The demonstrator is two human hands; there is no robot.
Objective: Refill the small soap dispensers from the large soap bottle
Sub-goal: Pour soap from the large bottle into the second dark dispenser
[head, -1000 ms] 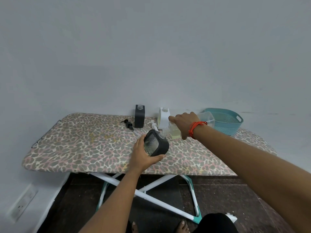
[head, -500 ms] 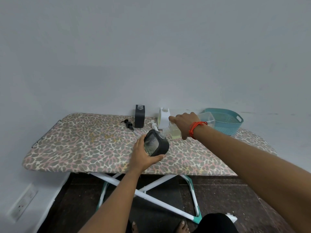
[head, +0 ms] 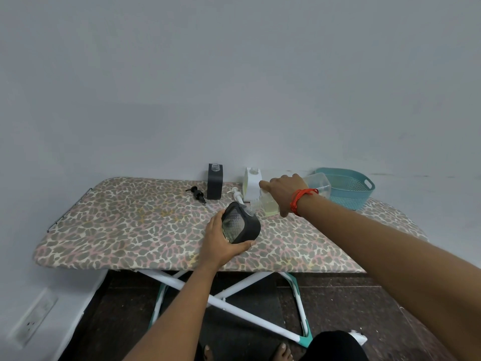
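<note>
Fingers (head: 215, 220) of the left hand (head: 220, 243) wrap the dark small dispenser (head: 240, 224) at mid-frame, thumb under its lower edge. They hold it tilted just above the ironing board (head: 130, 217), its mouth turned up and to the right. Just right of that mouth, touching or nearly so, is the neck of the large soap bottle (head: 268, 204). The bottle's long axis runs up and right toward the teal basket (head: 348, 188), base raised, yellowish soap pooled at the neck end. The right hand (head: 282, 191) grips the bottle from above, wrist bent down, forearm reaching in from the lower right. The pour likely hinges on holding neck over mouth, and the right hand steers that.
</note>
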